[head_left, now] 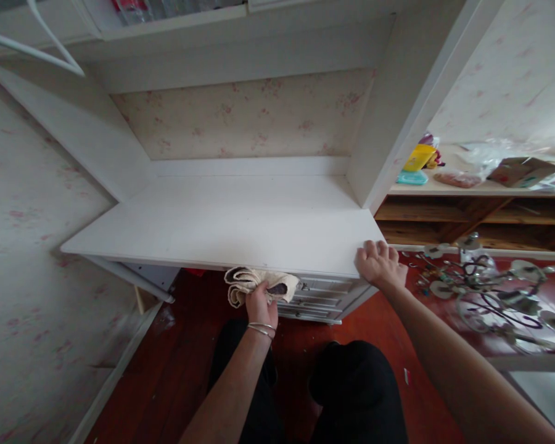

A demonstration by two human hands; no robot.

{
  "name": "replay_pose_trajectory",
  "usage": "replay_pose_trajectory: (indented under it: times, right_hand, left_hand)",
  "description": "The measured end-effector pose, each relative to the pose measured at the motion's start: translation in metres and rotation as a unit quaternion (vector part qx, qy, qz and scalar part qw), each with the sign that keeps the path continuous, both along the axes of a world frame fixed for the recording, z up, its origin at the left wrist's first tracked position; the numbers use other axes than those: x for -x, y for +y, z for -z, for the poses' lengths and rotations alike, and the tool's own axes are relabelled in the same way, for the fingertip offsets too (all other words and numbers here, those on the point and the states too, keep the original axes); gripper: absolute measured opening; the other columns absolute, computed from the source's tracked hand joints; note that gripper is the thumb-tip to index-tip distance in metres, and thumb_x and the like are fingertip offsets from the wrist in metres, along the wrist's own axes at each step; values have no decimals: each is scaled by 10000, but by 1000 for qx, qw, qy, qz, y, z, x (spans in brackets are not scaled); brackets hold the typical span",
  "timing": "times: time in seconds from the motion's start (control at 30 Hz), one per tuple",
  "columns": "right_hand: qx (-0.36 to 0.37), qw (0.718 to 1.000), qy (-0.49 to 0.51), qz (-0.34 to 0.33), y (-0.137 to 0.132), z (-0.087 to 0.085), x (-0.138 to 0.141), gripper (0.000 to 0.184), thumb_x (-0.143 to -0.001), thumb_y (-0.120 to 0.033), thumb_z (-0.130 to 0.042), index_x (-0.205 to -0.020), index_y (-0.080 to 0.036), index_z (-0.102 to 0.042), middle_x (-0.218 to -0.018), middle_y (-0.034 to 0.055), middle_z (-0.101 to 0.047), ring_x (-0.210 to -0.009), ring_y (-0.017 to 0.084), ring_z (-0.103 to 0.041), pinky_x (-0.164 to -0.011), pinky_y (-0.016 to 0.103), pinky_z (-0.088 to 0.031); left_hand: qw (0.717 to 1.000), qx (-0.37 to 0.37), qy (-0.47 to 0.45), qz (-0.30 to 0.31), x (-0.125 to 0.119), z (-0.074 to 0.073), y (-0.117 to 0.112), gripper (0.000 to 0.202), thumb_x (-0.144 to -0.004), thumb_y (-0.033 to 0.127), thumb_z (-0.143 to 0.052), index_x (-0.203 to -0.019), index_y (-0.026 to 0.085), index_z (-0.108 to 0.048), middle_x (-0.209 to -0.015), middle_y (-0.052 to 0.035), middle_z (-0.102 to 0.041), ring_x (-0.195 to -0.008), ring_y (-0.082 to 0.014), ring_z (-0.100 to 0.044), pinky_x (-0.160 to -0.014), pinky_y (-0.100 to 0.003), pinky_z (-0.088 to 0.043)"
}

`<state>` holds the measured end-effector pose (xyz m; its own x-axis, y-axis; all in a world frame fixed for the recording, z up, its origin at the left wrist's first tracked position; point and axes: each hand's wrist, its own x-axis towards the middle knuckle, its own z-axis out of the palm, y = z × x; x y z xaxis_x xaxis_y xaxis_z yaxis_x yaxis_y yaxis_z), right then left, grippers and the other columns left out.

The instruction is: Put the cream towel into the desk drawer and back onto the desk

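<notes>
My left hand [260, 303] is closed around a crumpled beige cloth [248, 285], held against the front edge of a white desktop [222, 225]. Two thin bangles sit on that wrist. My right hand [379, 264] rests on the desktop's front right corner, fingers curled over the edge and gripping it. Below the desktop, between my hands, a white drawer unit [324, 299] shows its fronts and a small handle. My dark-trousered knees are at the bottom of the view.
A chandelier [485, 287] lies on the red-brown floor to the right. Beyond it a wooden shelf [481, 188] holds a cardboard box [522, 171], plastic bags and a yellow item [419, 157]. Floral wallpaper covers the walls; white cabinets hang overhead.
</notes>
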<state>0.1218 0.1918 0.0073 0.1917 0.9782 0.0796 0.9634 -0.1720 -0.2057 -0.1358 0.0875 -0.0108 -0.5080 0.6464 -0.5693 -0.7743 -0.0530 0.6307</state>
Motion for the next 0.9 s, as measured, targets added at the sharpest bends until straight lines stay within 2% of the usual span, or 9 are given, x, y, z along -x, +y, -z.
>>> replay_pose_trajectory:
  times: [0.17,0.27,0.33,0.43,0.5,0.6,0.77,0.9]
  right_hand:
    - [2,1000,-2,8,1,1,0,519,-935,-482,-149,-1281,-283,-480,-1388,110,-397,-1250,339,-341,-918,594,-386]
    - [7,1000,-8,16,3,2,0,516,-936,-477,-150,-1295,-289,-470,-1394,98,-393,-1251,325,-341,-923,576,-386]
    - [13,1000,-12,15,4,3,-1,518,-936,-476,-142,-1296,-292,-466,-1407,94,-379,-1256,323,-333,-916,576,-389]
    - [16,1000,-16,15,5,3,-2,514,-936,-472,-135,-1295,-296,-459,-1435,85,-344,-1275,320,-308,-920,576,-382]
    - [21,1000,-14,17,6,4,-2,510,-936,-473,-135,-1300,-301,-449,-1448,80,-324,-1286,316,-291,-925,577,-378]
    - [30,999,-10,14,6,5,-3,511,-935,-484,-129,-1291,-305,-447,-1439,79,-330,-1279,316,-295,-925,589,-374]
    - [27,1000,-11,9,7,7,-5,513,-935,-493,-119,-1277,-302,-451,-1414,82,-350,-1259,316,-314,-913,590,-382]
    - [21,1000,-12,15,7,6,-4,514,-935,-497,-122,-1291,-309,-441,-1416,76,-348,-1259,310,-319,-911,583,-390]
  left_hand:
    - [998,-1,-55,31,-54,-10,-7,389,-686,54,-610,-1053,183,-618,-950,-45,-710,-782,-175,-689,-681,-298,-553]
    - [994,0,-86,72,-92,-14,-10,422,-676,87,-647,-1078,212,-615,-1008,-40,-704,-828,-181,-691,-689,-301,-558]
    - [986,4,-123,112,-116,-13,-8,383,-676,94,-653,-1044,196,-631,-985,-53,-707,-829,-187,-693,-698,-303,-561]
    - [965,-30,-195,175,-144,-9,0,220,-707,90,-626,-920,133,-660,-916,-87,-709,-819,-186,-694,-748,-296,-562]
    - [948,-60,-236,205,-156,-4,5,136,-740,89,-604,-861,106,-664,-891,-99,-706,-814,-172,-692,-784,-275,-556]
    - [933,-84,-277,216,-170,7,10,107,-791,95,-577,-860,95,-658,-879,-103,-705,-801,-160,-692,-769,-258,-560]
    - [935,-15,-312,170,-188,31,11,61,-836,118,-562,-845,113,-622,-804,-78,-697,-691,-150,-687,-587,-234,-566]
    - [939,5,-318,133,-196,55,15,99,-868,127,-516,-845,113,-611,-793,-82,-695,-669,-145,-687,-550,-227,-567]
